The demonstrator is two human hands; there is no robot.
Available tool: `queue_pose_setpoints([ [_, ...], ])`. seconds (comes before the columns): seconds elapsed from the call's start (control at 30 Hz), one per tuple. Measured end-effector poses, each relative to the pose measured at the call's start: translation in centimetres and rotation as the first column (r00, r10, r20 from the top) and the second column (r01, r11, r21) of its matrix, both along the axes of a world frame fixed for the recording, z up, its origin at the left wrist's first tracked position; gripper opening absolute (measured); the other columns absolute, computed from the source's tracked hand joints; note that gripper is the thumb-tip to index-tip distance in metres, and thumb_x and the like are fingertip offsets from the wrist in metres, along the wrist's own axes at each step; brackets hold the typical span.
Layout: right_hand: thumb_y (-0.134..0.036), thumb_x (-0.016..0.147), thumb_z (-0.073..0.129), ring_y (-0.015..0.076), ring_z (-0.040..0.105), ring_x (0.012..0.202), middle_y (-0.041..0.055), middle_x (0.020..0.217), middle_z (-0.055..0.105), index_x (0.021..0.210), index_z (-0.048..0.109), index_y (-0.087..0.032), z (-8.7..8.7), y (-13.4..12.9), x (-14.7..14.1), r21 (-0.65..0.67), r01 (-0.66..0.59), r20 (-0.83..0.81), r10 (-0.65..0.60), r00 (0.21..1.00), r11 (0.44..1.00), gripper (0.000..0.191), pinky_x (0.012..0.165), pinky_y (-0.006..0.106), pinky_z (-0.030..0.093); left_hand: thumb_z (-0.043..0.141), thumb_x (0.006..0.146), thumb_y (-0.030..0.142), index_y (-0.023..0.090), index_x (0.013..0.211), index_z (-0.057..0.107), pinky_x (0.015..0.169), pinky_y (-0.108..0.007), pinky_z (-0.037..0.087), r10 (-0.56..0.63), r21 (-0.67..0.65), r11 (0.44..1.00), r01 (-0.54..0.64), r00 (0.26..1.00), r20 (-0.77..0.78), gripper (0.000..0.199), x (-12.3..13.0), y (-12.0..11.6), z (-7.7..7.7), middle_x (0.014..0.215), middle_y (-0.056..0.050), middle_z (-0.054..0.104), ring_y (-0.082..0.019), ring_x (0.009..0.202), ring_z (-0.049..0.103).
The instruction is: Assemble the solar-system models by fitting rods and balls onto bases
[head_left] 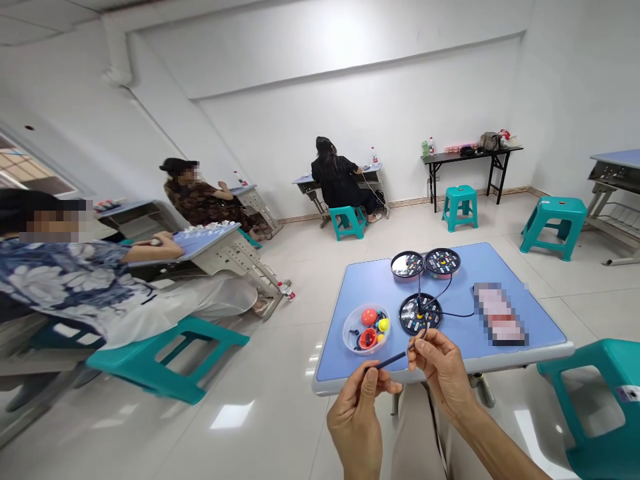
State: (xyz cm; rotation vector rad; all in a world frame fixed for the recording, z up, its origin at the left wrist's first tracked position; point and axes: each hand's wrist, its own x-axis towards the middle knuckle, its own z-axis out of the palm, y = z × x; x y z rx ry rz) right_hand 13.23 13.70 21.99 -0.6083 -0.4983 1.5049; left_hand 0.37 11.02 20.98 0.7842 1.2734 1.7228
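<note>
My left hand is closed around a short black rod, which points up and to the right. Close to the rod's free end, the fingers of my right hand pinch a thin dark piece; whether the two pieces touch, I cannot tell. Just beyond my hands lies a round black disc with small labels, with thin black curved arms rising from its middle. Two similar discs, one at the back left and one at the back right, sit side by side behind it.
On the blue table, a clear dish holds red and yellow balls and small black parts. A blurred-out flat, phone-like object lies at right. Green stools stand around. Other people sit at desks to the left and ahead.
</note>
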Motion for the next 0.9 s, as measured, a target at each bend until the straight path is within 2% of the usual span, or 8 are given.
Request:
queue_pose_setpoints([
  [0.47,-0.031,0.068,0.083,0.0115,0.06,0.059,-0.0002,0.073,0.067,0.072,0.064,-0.018,0.07,0.21,-0.05,-0.009,0.004,0.053,-0.004,0.999,1.0,0.024,0.062,0.026,0.049,0.076,0.07,0.044,0.014,0.083,0.073,0.055,-0.033,0.058,-0.003,-0.011,1.0,0.003,1.0,-0.022,0.033,0.32,0.11,0.54,0.064,-0.001,0.068,-0.017,0.049,0.064],
  [0.7,-0.029,0.077,0.076,0.0139,0.06,0.066,0.0003,0.078,0.065,0.075,0.066,-0.019,-0.1,-0.12,-0.1,0.143,0.01,0.203,-0.04,0.978,0.99,0.014,0.064,0.029,0.051,0.076,0.071,0.044,0.015,0.082,0.072,0.056,-0.032,0.057,-0.017,-0.006,1.0,0.017,1.0,-0.005,0.031,0.04,0.02,0.48,0.064,0.0,0.068,-0.017,0.051,0.064],
  [0.9,-0.029,0.079,0.075,0.0144,0.06,0.066,0.0014,0.08,0.065,0.077,0.067,-0.019,-0.1,-0.22,0.04,0.169,0.004,0.253,-0.047,0.966,0.986,0.012,0.063,0.029,0.053,0.076,0.071,0.043,0.015,0.083,0.073,0.055,-0.032,0.057,-0.002,-0.002,1.0,0.002,1.0,-0.029,0.031,-0.09,0.19,0.39,0.064,-0.001,0.069,-0.017,0.051,0.064],
])
